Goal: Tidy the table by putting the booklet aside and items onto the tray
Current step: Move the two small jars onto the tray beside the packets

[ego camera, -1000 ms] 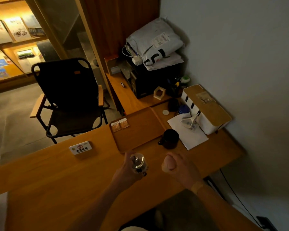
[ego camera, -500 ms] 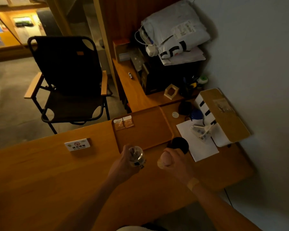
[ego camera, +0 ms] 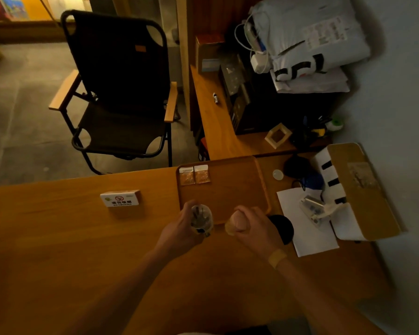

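Fingers (ego camera: 179,226) gripping glass jar (ego camera: 201,220), right hand (ego camera: 252,226) fisted

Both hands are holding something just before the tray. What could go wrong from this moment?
1. The glass jar in the left hand could knock the tray rim and slip.
2. The right hand, closed on a pale object, is right beside the black mug and might bump it onto the white paper.

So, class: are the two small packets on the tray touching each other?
Apart. The head view shows a thin strip of tray between the left packet and the right packet.
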Demonstrator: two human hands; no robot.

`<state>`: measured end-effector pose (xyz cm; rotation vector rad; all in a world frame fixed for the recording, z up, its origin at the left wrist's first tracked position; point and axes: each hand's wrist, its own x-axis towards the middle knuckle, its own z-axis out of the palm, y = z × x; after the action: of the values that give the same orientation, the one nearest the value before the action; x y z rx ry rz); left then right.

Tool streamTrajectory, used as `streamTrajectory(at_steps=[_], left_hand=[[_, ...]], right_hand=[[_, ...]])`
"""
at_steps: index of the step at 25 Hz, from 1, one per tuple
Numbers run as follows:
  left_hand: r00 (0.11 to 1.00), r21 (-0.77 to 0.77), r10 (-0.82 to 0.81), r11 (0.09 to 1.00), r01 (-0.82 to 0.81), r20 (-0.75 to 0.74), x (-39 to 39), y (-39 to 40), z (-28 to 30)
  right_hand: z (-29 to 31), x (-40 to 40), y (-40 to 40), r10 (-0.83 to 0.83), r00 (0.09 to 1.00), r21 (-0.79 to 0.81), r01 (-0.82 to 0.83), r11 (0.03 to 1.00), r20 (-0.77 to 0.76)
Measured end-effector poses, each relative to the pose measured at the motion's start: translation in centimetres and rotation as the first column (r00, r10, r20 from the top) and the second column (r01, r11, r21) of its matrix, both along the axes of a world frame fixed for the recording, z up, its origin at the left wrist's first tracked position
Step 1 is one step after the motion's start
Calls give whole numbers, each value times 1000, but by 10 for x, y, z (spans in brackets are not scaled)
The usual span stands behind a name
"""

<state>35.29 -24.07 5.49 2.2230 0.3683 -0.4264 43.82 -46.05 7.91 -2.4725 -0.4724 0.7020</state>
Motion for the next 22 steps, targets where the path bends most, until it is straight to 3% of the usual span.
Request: streamTrajectory(at_steps=[12, 22], left_hand=[[1000, 126, 7, 992, -4, -22, 81, -37, -26], [987, 146, 127, 979, -140, 94, 158, -47, -56]], right_hand=[[-34, 114, -16, 247, 969, -37, -246, 969, 29], [-75, 182, -9, 258, 958, -18, -258, 966, 125]])
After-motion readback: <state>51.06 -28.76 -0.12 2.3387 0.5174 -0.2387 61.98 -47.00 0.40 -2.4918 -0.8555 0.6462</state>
